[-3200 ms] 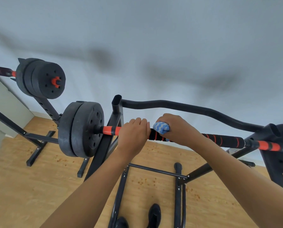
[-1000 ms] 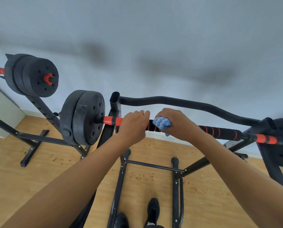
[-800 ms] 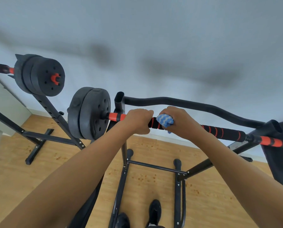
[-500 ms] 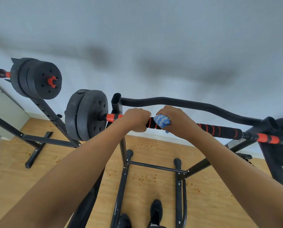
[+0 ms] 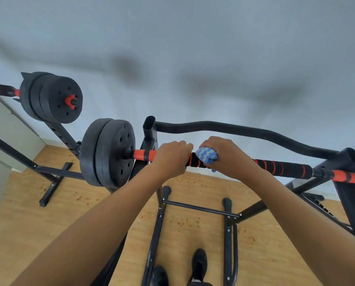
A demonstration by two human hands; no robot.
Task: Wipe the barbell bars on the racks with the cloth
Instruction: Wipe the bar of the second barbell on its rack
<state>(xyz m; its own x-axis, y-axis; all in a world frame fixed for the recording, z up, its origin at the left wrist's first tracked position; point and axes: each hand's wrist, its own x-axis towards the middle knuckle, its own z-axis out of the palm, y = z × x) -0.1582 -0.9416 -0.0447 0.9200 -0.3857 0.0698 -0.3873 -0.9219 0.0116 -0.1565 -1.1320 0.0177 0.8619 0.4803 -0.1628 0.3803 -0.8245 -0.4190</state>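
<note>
Right hand (image 5: 228,156) clenched round a blue-and-white cloth (image 5: 206,155) pressed on the barbell bar (image 5: 286,167), left hand (image 5: 171,159) gripping the bar just beside at 9 o'clock, weight plates (image 5: 108,152) further at 9, rack (image 5: 150,131) behind, second barbell (image 5: 52,97) at 10 o'clock.

Blue-and-white zigzag cloth (image 5: 206,155); black bar (image 5: 286,168) with orange-red bands; black plates (image 5: 108,152).

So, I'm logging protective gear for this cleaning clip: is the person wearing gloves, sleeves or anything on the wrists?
No. The left hand and right hand are bare, without gloves, and no rings show. Both forearms are uncovered as far as the frame's lower edge: no sleeves, watch or wristbands. The only clothing in view is the black shoes below.
</note>
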